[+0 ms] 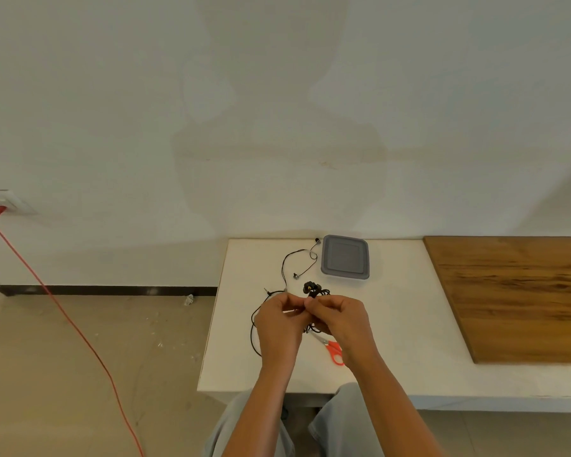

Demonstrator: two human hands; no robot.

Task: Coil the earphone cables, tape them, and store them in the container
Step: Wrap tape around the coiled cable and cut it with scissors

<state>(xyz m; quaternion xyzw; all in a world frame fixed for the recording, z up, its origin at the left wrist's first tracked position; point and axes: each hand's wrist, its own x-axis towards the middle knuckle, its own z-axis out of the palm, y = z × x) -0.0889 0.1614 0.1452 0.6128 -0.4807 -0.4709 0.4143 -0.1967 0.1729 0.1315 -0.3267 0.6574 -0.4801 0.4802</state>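
Observation:
Both hands meet above the white table [393, 324]. My right hand [340, 319] grips a black coiled earphone cable [312, 288], whose earbuds stick out above the fingers. My left hand [277, 319] pinches what looks like a thin pale strip stretched toward the right hand; I cannot tell if it is tape. A loose black cable [254, 328] hangs in a loop left of my left hand. A second earphone cable [294, 258] lies uncoiled farther back. The grey lidded container [345, 260] sits behind, lid on.
Orange-handled scissors [334, 352] lie on the table under my right wrist. A wooden board [515, 295] covers the table's right part. A red cord [63, 318] runs from a wall socket [0, 201] across the floor at left.

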